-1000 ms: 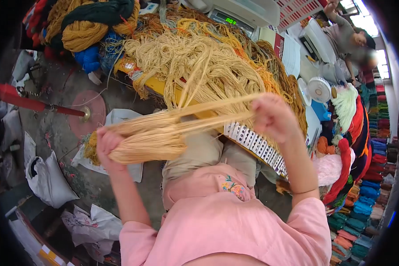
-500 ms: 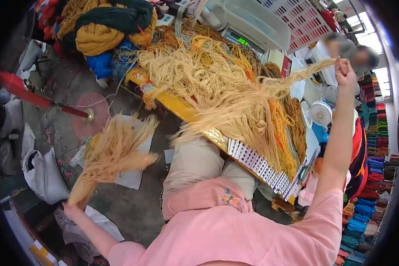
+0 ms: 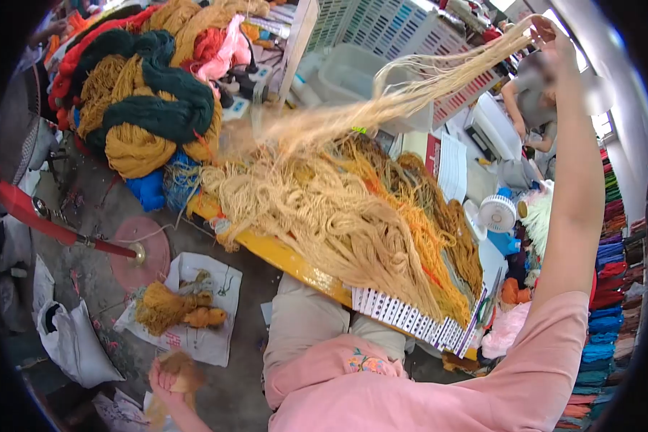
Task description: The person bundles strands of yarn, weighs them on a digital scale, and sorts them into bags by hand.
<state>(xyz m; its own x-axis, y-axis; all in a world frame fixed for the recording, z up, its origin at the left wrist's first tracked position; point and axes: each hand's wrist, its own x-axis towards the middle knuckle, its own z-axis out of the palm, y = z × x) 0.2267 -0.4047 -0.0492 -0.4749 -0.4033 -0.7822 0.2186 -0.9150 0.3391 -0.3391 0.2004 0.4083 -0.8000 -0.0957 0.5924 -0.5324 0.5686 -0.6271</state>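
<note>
High at the upper right, my right hand is closed around one end of a long hank of pale beige yarn. The hank stretches leftward through the air, and its far end is blurred over the table. Low at the left, my left hand grips a bunch of tan yarn, smeared by motion and partly cut off from view. Between the hands, a thick pile of beige yarn covers the yellow-edged table. Orange yarn lies along its right side.
White punched cards line the table's near edge. Dark green yarn tops a heap at upper left. A small fan and a plastic basin stand beyond. A red-poled stand is left. Another person sits at upper right.
My right hand has swung up, lifting the beige hank higher off the pile. My left hand has dropped toward the bottom edge and inward with its yarn, uncovering yarn on a white sack.
</note>
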